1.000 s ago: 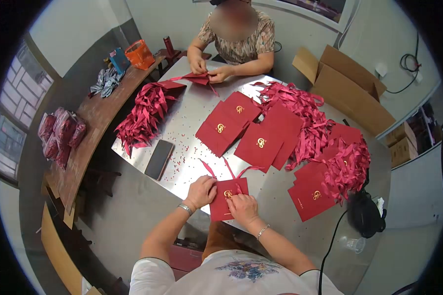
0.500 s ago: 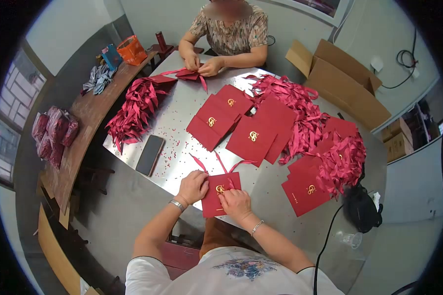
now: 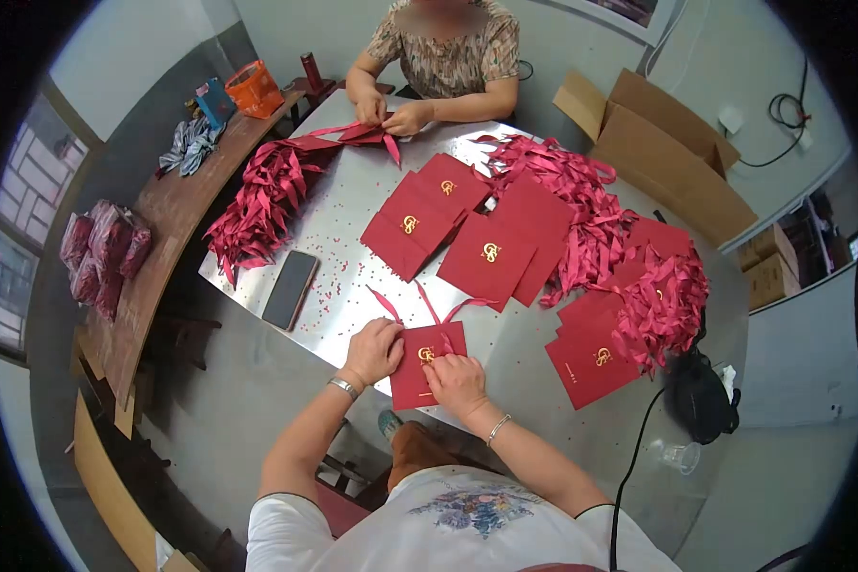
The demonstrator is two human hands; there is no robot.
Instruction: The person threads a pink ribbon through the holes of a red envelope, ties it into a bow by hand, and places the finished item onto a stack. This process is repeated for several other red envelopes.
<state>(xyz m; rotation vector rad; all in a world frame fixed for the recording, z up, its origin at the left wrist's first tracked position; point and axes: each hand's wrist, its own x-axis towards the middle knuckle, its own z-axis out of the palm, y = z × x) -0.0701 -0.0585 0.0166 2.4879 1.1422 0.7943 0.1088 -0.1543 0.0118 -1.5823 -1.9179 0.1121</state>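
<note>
A flat red paper gift bag (image 3: 412, 389) with a gold monogram lies at the near edge of the metal table. My left hand (image 3: 374, 353) grips its left edge with bent fingers. On its right side, my right hand (image 3: 459, 384) is closed, fingertips curled by the monogram. Pink ribbon (image 3: 427, 301) sticks out past the bag's far edge, and one strand lies over its front near my right fingers. What is pinched beneath the fingertips of either hand is partly hidden. Beyond my hands are overlapping red bags (image 3: 487, 252) with the same monogram.
A phone (image 3: 291, 292) lies left on the metal table (image 3: 353, 257), among small red scraps. Ribboned bags are heaped at left (image 3: 263, 205) and right (image 3: 663, 310). Across the table, a person (image 3: 443, 62) handles a red bag. Nearby are a cardboard box (image 3: 672, 167) and a black bag (image 3: 701, 400).
The view has shifted slightly, so the table appears a little higher. My hands stay on the same bag with almost no movement. The person opposite still works at a red bag.
</note>
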